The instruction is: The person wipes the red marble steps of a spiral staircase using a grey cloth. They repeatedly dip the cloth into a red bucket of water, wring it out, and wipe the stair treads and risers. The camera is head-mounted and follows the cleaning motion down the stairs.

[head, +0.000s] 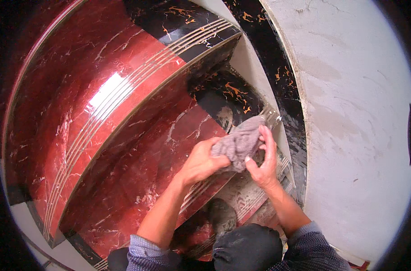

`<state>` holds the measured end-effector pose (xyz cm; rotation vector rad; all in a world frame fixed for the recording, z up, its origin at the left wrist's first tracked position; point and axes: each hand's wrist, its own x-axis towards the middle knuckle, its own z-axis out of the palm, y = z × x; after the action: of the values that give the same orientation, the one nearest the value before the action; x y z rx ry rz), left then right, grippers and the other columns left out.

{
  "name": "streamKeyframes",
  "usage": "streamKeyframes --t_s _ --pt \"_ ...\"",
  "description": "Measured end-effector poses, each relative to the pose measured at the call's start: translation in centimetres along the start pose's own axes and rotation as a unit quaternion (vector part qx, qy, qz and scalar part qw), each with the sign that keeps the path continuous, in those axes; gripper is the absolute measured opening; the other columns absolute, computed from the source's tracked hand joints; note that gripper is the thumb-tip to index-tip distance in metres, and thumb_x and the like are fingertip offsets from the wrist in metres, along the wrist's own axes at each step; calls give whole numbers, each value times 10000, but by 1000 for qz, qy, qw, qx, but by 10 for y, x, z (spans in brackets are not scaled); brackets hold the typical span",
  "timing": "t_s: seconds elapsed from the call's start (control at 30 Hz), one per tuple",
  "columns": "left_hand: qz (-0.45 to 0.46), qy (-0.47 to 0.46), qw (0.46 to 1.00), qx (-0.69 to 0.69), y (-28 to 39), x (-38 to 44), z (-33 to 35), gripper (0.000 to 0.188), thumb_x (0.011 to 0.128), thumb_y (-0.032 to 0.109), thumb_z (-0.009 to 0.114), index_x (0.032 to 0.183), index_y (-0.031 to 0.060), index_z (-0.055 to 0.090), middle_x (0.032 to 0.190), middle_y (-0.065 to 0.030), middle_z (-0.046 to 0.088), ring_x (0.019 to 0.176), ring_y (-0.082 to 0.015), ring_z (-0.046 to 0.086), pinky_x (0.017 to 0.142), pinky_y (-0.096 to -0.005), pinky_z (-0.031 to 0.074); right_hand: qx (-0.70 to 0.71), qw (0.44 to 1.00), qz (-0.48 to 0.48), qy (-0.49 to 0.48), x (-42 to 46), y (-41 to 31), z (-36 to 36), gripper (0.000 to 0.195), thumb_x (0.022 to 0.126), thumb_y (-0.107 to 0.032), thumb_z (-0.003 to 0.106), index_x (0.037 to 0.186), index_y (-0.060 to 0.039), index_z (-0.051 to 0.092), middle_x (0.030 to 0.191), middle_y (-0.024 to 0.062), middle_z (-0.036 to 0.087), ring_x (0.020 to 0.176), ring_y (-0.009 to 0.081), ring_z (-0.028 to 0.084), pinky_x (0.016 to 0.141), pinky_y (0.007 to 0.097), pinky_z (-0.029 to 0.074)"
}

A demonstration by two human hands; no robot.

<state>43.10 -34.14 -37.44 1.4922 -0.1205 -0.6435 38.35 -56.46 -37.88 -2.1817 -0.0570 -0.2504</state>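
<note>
A crumpled grey-mauve cloth [241,142] is bunched between my two hands, above a staircase tread. My left hand [202,159] grips its left side, thumb across the lower edge. On the right, my right hand [264,157] curls around the cloth's other side, with thumb and fingertips against it. Beneath lies a red marble-look stair tread [151,152] with a black, orange-veined end tile [232,88]. Part of that tile is hidden by the cloth, and a dull greyish smear [224,117] shows beside it.
A higher red step with a grooved nosing [107,105] curves across the left. Black skirting [290,84] runs along a white plastered wall [354,111] at right. Below my arms are a dusty lower step [246,189], a grey round object [222,215] and my dark-clothed knee [247,247].
</note>
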Motion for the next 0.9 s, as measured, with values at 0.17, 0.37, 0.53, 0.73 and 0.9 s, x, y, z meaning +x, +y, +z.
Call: streamKeyframes --t_s 0.17,0.37,0.53,0.73,0.9 --pt "9 114 941 -318 0 -26 -25 439 826 194 643 1212 -17 631 1089 -69 683 1005 -157 617 936 -300 475 -103 983 -127 -82 45 0 34 787 693 -130 700 1434 -30 454 1451 198 471 1339 366 443 1072 422 401" --pt "-1 181 976 -123 10 -25 -43 453 937 283 625 1260 -31 582 1148 -69 654 976 -136 593 907 -308 478 -148 967 -186 -87 106 -7 51 374 734 -53 614 1108 -48 625 1016 150 620 946 379 576 848 475 500" --pt "96 254 961 -44 20 -9 -24 615 940 192 653 1455 -51 419 1330 -172 601 1180 -214 591 997 -342 477 -246 916 -313 44 188 -16 58 488 719 1 593 1207 -29 605 1255 191 592 1185 382 537 1001 445 481" --pt "43 264 958 104 2 2 -11 632 904 190 658 1445 -60 447 1400 -255 552 1245 -310 588 1012 -391 487 -380 851 -359 -45 224 29 61 533 713 -72 628 1233 40 588 1307 229 574 1269 394 497 1059 438 452" --pt "92 245 940 220 -7 -2 -5 518 887 224 652 1313 -58 567 1249 -277 628 1153 -386 626 983 -423 489 -423 836 -320 -139 231 36 60 413 683 -100 627 1073 36 632 1147 216 647 1154 372 574 984 416 492"
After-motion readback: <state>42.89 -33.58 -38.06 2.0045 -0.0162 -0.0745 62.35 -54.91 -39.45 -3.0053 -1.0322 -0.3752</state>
